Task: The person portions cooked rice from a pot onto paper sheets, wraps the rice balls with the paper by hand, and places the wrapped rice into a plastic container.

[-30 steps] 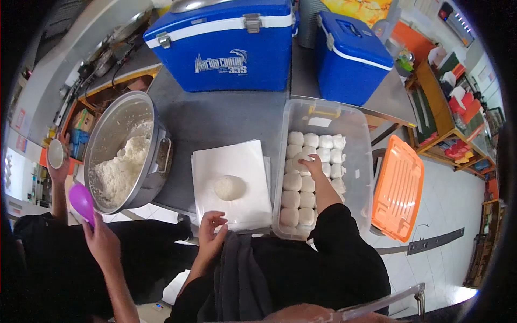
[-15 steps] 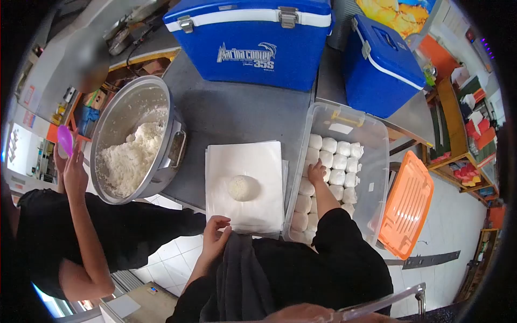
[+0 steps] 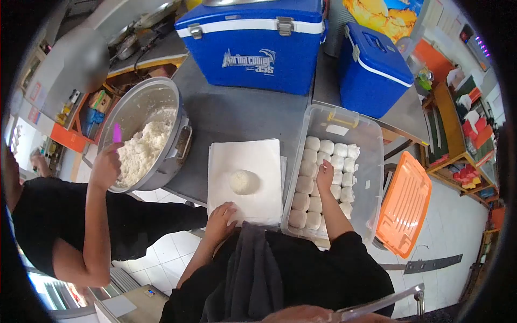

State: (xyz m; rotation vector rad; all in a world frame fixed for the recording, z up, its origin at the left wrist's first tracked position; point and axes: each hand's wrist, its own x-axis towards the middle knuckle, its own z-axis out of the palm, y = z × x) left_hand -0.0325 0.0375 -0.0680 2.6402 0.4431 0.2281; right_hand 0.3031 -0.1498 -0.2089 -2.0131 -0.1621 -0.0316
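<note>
Grey table [image 3: 242, 116], left hand [image 3: 219, 219] loosely curled, touching paper [image 3: 229, 161]

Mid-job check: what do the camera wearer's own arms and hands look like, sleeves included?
The left hand and right hand are both bare, without gloves. Plain black sleeves end well above the wrists. No watch, bracelet or marking can be made out.

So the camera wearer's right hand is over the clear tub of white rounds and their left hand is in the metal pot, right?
Not quite: the head view shows the left hand at the near edge of the white paper, not in the metal pot. The right hand is over the clear tub of white rounds, as you say.
</note>
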